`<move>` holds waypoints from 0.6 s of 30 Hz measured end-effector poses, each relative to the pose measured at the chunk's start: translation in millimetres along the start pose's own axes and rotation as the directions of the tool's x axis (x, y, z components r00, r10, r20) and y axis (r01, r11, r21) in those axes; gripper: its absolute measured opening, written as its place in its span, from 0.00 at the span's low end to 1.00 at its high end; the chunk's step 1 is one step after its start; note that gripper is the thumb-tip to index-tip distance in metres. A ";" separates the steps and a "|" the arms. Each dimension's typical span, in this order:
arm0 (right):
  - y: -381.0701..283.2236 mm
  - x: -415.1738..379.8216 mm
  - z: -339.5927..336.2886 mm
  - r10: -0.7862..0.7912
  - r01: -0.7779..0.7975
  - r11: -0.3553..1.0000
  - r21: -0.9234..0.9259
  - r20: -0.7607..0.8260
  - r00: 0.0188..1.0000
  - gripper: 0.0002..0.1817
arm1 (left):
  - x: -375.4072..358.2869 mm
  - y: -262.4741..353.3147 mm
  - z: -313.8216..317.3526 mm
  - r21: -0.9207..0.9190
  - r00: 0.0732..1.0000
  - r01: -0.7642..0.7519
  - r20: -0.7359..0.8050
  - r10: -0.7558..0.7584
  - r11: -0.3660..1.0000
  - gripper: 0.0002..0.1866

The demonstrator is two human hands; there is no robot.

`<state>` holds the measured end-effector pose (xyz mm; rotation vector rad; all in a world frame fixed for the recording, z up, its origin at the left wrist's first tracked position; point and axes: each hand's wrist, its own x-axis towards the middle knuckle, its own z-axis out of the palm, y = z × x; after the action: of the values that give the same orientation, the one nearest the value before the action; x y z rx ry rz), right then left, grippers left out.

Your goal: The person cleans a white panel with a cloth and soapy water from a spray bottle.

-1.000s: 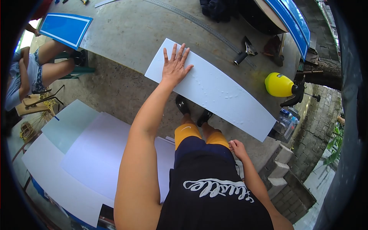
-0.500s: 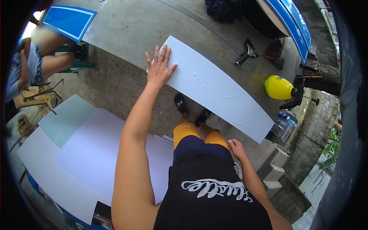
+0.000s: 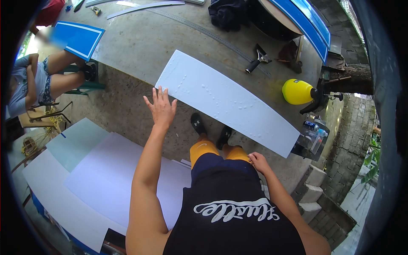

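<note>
A long white panel [image 3: 225,100] with one curved edge lies on the table, its surface dotted with small drops or bubbles. My left hand [image 3: 162,111] is at the panel's near left edge, palm down and fingers spread, the fingertips right at the rim. My right hand [image 3: 259,163] is beside the yellow shorts [image 3: 238,152], its fingers curled closed; whatever may be inside them is hidden. A squeegee with a black handle [image 3: 252,66] rests on the table beyond the panel. To the right stands a yellow spray bottle [image 3: 297,92].
A steel ruler [image 3: 199,29] lies across the grey table [image 3: 127,46]. White sheets [image 3: 102,174] are stacked at lower left. Blue panels [image 3: 78,40] rest at the left and upper right. A person [image 3: 40,80] sits at left. Concrete blocks [image 3: 312,191] stand at right.
My left hand has slid back from the panel's surface to its near edge. The view has shifted, showing more of the table's far side. My right hand stays by the shorts.
</note>
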<state>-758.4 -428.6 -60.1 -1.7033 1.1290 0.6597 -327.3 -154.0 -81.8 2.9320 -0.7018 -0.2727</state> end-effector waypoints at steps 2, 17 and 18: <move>-4.7 -0.1 -4.8 -0.024 0.024 1.000 0.001 -0.010 1.000 0.20 | -2.8 31.6 -27.5 -0.190 0.988 -0.046 -0.151 0.018 0.981 0.24; 77.1 0.6 -63.8 -0.301 0.308 0.948 -0.084 0.089 0.950 0.19 | -111.1 192.1 0.6 -0.239 0.997 0.050 0.066 -0.035 0.970 0.37; 91.6 -4.0 -70.2 -0.311 0.321 0.940 -0.113 0.098 0.945 0.20 | -129.5 175.5 12.9 -0.167 0.934 0.214 0.323 -0.152 0.962 0.53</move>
<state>-847.3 -502.1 -66.9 -1.8978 0.7465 0.5985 -520.1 -251.2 -48.6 2.7881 -0.3994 -0.7843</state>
